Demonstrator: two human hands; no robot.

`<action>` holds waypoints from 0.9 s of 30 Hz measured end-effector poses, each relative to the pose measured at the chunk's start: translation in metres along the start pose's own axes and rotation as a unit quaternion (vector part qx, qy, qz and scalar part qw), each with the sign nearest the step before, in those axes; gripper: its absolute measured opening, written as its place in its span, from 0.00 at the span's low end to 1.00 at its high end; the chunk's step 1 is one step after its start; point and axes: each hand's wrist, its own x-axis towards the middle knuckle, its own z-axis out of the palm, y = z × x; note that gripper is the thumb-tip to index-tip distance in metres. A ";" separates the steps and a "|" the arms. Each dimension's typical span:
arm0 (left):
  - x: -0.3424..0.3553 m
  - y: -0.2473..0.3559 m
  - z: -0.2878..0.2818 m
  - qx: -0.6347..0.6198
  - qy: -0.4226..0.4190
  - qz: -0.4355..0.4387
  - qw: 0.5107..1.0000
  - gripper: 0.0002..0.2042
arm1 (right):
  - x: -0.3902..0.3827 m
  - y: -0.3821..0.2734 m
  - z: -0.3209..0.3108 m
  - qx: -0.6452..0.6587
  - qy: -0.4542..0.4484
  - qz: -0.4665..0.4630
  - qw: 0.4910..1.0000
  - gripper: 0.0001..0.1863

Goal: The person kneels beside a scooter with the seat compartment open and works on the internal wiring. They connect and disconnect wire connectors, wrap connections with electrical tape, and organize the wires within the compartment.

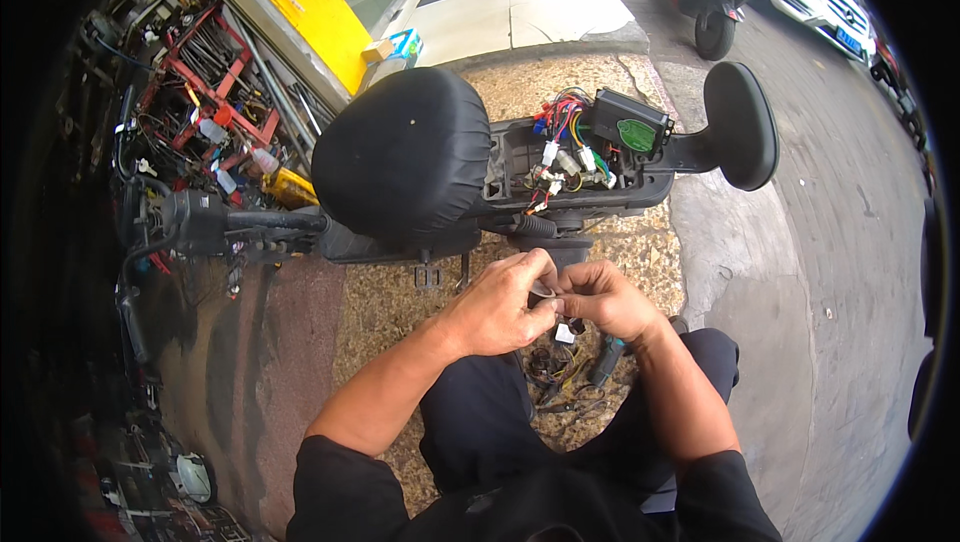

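My left hand [503,304] and my right hand [608,302] meet in front of the electric scooter. Fingers of both are pinched together around a small greyish thing [543,290], mostly hidden, whose kind I cannot make out. Just below my fingertips is a white plug connector [565,333]. Beyond my hands, the scooter's open frame bay [520,182] holds a bundle of coloured wires [567,122] with several white connectors. A black box with a green label [632,124] sits at the bay's right end, the controller by its look.
The black seat [400,152] rises left of the bay, and a round black backrest [740,127] stands at its right. Between my legs lie loose wires [552,367] and a teal-and-black tool [606,360]. A red rack of tools [225,82] fills the far left.
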 end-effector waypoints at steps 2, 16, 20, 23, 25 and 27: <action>-0.008 -0.012 0.009 0.002 0.049 0.041 0.998 0.13 | 0.004 0.010 0.005 -0.004 0.000 0.018 1.000 0.06; -0.004 -0.101 0.073 -0.031 0.202 -0.166 0.965 0.10 | -0.018 -0.015 -0.011 -0.039 0.067 0.021 0.997 0.07; -0.012 -0.136 0.159 -0.007 0.037 -0.252 0.967 0.15 | -0.016 -0.009 -0.026 -0.038 0.070 -0.010 0.997 0.06; -0.022 -0.148 0.198 0.058 -0.072 -0.274 0.957 0.19 | -0.019 -0.005 -0.033 -0.070 0.100 0.002 0.993 0.06; -0.022 -0.144 0.202 0.081 -0.069 -0.271 0.957 0.17 | -0.019 -0.004 -0.036 -0.056 0.089 0.004 0.994 0.05; -0.015 -0.132 0.187 0.080 -0.063 -0.269 0.958 0.18 | -0.016 -0.001 -0.036 -0.113 0.105 0.024 0.988 0.06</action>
